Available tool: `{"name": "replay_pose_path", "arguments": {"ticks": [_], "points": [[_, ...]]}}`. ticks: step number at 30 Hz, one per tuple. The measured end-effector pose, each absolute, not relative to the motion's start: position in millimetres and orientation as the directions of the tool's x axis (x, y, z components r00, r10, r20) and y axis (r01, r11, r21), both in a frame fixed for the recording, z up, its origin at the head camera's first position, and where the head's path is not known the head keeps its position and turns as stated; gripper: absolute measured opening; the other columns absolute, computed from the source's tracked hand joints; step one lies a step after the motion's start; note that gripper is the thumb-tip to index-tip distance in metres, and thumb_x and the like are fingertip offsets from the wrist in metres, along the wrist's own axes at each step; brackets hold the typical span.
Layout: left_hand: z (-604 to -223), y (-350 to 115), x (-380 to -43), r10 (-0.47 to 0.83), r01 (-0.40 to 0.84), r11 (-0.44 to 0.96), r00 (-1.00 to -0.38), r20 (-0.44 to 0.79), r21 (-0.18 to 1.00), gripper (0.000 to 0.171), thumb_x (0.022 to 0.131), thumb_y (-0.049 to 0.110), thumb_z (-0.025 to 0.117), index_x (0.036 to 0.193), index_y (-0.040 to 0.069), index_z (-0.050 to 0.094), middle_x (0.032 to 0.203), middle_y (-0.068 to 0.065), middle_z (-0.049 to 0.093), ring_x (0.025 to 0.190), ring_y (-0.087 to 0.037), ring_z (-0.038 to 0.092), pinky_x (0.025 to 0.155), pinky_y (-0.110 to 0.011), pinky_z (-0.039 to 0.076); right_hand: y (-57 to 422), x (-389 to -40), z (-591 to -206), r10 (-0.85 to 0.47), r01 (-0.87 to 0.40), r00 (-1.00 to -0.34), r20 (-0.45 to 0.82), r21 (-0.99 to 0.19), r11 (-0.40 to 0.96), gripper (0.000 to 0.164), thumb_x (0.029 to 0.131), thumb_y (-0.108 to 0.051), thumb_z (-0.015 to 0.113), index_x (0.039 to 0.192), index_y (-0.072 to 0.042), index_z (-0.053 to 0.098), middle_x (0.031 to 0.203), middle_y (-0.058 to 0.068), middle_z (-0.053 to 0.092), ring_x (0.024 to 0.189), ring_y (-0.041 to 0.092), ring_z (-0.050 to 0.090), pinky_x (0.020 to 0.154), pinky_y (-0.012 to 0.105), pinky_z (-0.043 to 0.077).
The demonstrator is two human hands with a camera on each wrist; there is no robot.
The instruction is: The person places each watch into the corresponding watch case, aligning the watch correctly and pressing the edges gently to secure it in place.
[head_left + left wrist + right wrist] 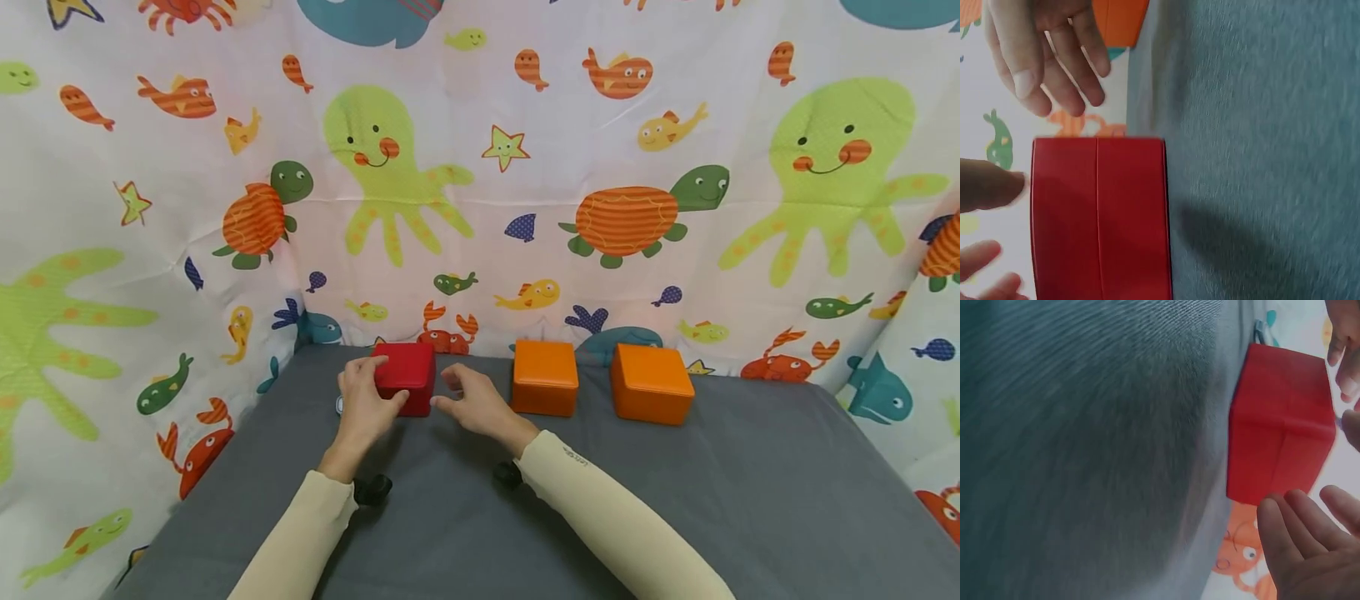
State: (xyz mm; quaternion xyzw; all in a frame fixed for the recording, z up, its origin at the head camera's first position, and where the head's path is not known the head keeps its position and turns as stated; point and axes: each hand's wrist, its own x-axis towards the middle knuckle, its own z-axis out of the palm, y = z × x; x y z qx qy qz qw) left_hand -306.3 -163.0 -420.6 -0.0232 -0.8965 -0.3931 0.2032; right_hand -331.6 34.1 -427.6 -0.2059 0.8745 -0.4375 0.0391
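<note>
Honestly, we look to be at the getting-hold stage: the red box sits left of centre in the frame, near the back edge of the surface, our left grip loose over its left side (can't tell if it's touching) and our right grip relaxed just off its right side, neither clenched. We'd guess the next move calls for closing in from both sides. Room-wise, the printed cloth hems us in behind and the nearer orange box crowds the right, so the roomy bit is lower middle of the frame.
</note>
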Motion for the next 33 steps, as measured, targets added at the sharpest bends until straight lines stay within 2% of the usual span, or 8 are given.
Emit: {"name": "replay_pose_path", "arguments": {"ticks": [3,6,11,18,26,33], "points": [[-423,-169,-310,-0.146,0.102,0.705,-0.947,0.285,0.701,0.069,0.076,0.010,0.076,0.136,-0.001,0.044,0.134,-0.023,0.035,0.123,-0.038,0.030,0.095,-0.057,0.037,21,-336,-433,-0.389,-0.284,-0.918,0.071,-0.804,0.523,0.057,0.088,-0.036,0.069,0.133,-0.007,0.049,0.129,0.011,0.057,0.111,0.025,0.058,0.091,0.039,0.050],[-425,-174,-315,-0.171,0.035,0.708,-0.960,0.220,0.705,0.073,0.076,0.010,0.076,0.139,-0.002,0.039,0.135,-0.024,0.035,0.122,-0.039,0.034,0.098,-0.057,0.037,10,-340,-437,-0.382,-0.254,-0.923,0.050,-0.825,0.505,0.061,0.087,-0.037,0.069,0.135,-0.007,0.046,0.128,0.008,0.058,0.109,0.023,0.060,0.087,0.036,0.052],[-428,-180,-322,-0.180,-0.006,0.703,-0.969,0.170,0.711,0.075,0.078,0.011,0.076,0.139,-0.005,0.036,0.132,-0.026,0.042,0.117,-0.041,0.041,0.097,-0.058,0.039,-1,-344,-439,-0.334,-0.222,-0.941,0.056,-0.846,0.485,0.056,0.088,-0.033,0.069,0.133,-0.007,0.049,0.125,0.006,0.059,0.104,0.020,0.061,0.082,0.033,0.054],[-428,-184,-328,-0.200,-0.070,0.653,-0.976,0.083,0.754,0.074,0.079,0.013,0.075,0.140,-0.005,0.036,0.132,-0.026,0.046,0.116,-0.043,0.044,0.095,-0.057,0.042,-5,-348,-439,-0.286,-0.202,-0.956,0.061,-0.846,0.494,0.049,0.089,-0.027,0.069,0.131,-0.007,0.051,0.124,0.007,0.060,0.104,0.020,0.061,0.082,0.033,0.054],[-430,-180,-323,-0.205,-0.062,0.590,-0.976,0.075,0.805,0.070,0.080,0.011,0.075,0.139,-0.002,0.040,0.130,-0.024,0.052,0.113,-0.039,0.052,0.092,-0.051,0.047,5,-344,-439,-0.290,-0.230,-0.953,0.092,-0.841,0.489,0.049,0.090,-0.027,0.067,0.131,-0.006,0.051,0.123,0.008,0.061,0.105,0.021,0.061,0.086,0.034,0.053],[-439,-163,-313,-0.201,0.009,0.535,-0.970,0.138,0.845,0.067,0.077,0.004,0.077,0.134,-0.005,0.043,0.126,-0.026,0.055,0.109,-0.038,0.059,0.088,-0.047,0.051,24,-336,-442,-0.281,-0.215,-0.956,0.080,-0.843,0.493,0.049,0.091,-0.027,0.066,0.133,-0.007,0.051,0.124,0.009,0.061,0.105,0.023,0.061,0.086,0.036,0.053]]}}
